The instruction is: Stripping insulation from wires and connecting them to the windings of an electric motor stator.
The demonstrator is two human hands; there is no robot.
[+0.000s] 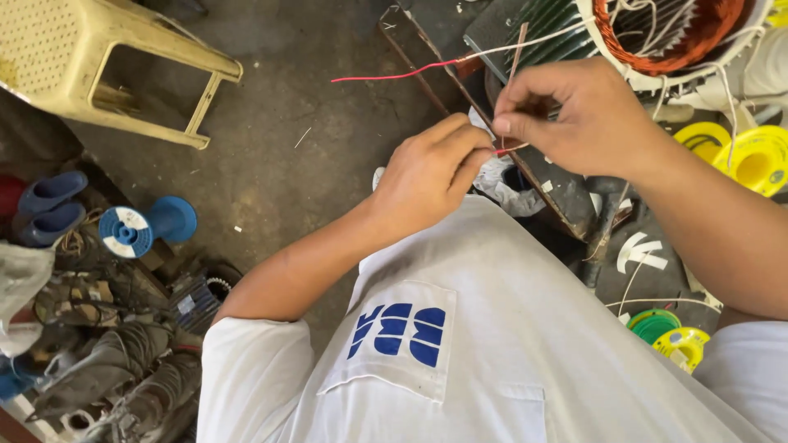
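My left hand point(431, 172) and my right hand point(566, 115) meet in front of my chest, fingertips almost touching. Both pinch a thin wire point(502, 150) between them; a short red piece shows between the fingers. A thin brown strand point(517, 49) rises from my right hand's fingers. Above, a red wire point(394, 75) joined to a white lead point(533, 43) runs to a motor stator with copper windings point(673, 33) at the top right. Whether the pinched wire is that same lead is hidden by my fingers.
A cream plastic stool point(107, 57) stands at the top left on the concrete floor. A blue empty spool point(144, 226), blue slippers point(49, 205) and worn shoes point(123, 377) lie at the left. Yellow spools point(755, 156) and a green one point(652, 324) sit at the right.
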